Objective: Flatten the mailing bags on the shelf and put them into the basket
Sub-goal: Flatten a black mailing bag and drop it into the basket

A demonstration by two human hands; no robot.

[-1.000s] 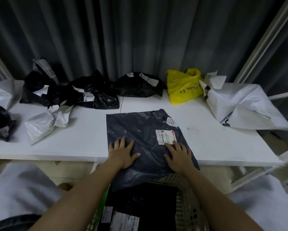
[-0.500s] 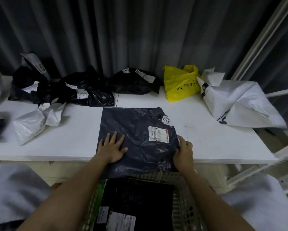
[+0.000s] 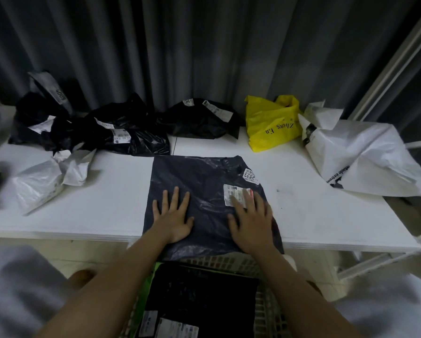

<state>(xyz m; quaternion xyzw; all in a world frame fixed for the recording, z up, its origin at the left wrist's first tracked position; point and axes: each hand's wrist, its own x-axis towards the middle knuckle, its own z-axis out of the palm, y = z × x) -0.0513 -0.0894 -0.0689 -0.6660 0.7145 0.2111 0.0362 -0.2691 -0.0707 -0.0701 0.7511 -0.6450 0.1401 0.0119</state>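
The dark mailing bag (image 3: 204, 191) at frame centre is pressed flat on the shelf (image 3: 314, 215). Left hand (image 3: 173, 218) and right hand (image 3: 252, 223) are laid on it, fingers straight and spread.

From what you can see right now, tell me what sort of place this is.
Probably a parcel-sorting or packing corner. Used mailing bags with shipping labels, like the dark bag under both hands, lie on a white shelf before a grey curtain, with a plastic basket below.

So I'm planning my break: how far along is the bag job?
Some flat bags already lie in the basket. Both the left hand and right hand press the dark bag flat. Black, yellow and white bags remain crumpled on the shelf.
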